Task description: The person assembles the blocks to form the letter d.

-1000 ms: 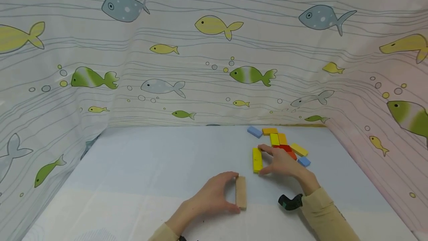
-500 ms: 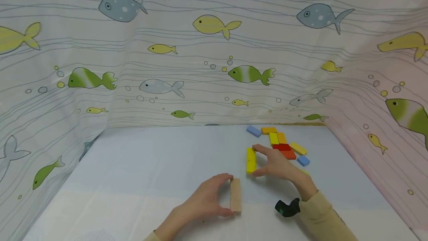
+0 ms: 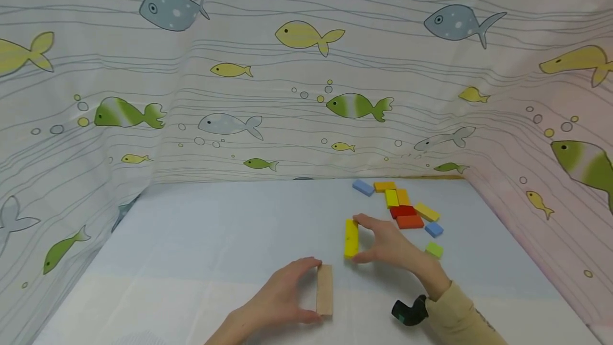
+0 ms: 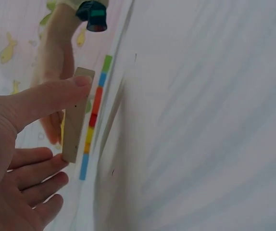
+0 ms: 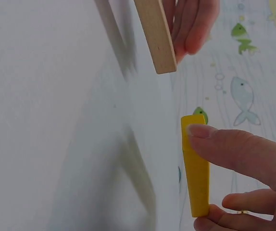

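My left hand (image 3: 279,293) pinches a plain wooden block (image 3: 324,290) by its two ends, thumb at the near end and a fingertip at the far one. To the right and farther back, my right hand (image 3: 391,245) holds a yellow block (image 3: 351,239) the same way, end to end. The left wrist view shows the wooden block (image 4: 77,118) close up, partly covering the other hand behind it. Shadows fall on the tabletop apart from the yellow block (image 5: 195,168) in the right wrist view. The two blocks are a small gap apart.
Several coloured blocks lie at the back right, among them a blue block (image 3: 363,187), a red block (image 3: 403,212), an orange-red block (image 3: 409,222) and a green block (image 3: 434,249). A black device (image 3: 409,311) sits at the right wrist. A fish-print curtain (image 3: 287,121) surrounds the white table (image 3: 215,228).
Both hands have moved left and nearer with their blocks. The green block, hidden behind the right arm at first, now shows fully.
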Available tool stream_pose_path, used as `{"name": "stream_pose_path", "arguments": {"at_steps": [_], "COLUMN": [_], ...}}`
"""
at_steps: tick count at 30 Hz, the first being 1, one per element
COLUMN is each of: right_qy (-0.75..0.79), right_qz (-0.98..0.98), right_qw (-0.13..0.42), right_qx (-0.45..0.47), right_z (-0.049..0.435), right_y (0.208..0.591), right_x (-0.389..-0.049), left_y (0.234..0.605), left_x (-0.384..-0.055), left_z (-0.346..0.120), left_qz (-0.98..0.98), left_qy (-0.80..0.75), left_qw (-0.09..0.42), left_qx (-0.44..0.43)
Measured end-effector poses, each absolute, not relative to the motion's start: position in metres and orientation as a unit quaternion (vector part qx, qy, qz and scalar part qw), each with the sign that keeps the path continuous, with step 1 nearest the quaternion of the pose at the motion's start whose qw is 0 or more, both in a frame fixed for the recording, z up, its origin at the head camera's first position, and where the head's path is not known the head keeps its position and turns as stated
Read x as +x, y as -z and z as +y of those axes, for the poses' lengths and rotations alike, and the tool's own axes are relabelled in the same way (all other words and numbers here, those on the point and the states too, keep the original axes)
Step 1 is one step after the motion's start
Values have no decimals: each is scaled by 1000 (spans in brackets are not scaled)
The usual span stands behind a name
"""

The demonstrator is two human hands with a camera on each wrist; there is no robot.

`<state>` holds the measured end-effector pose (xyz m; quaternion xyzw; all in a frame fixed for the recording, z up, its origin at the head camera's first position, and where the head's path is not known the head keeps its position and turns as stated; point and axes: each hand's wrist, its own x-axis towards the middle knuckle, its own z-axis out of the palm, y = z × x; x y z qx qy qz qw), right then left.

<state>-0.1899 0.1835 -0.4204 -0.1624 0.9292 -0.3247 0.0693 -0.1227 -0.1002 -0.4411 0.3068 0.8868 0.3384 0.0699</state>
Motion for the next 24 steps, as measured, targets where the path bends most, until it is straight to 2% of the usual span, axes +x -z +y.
{"name": "stream_pose_path", "arguments": {"at_steps": [13,24], "right_qy": [328,333], "right_qz": [923,916], "right_qw": [56,61], "right_qx": [-195,-216], "right_z": [168,158], "right_y": [419,423], "right_x": [-179,-177], "left_y": [450,453], "left_x": [-114,-112], "left_z": [-102,-99], "left_qz": [881,885], "left_qy": [-344,-333], "left_qw": [74,99], "left_qx": [317,309]}}
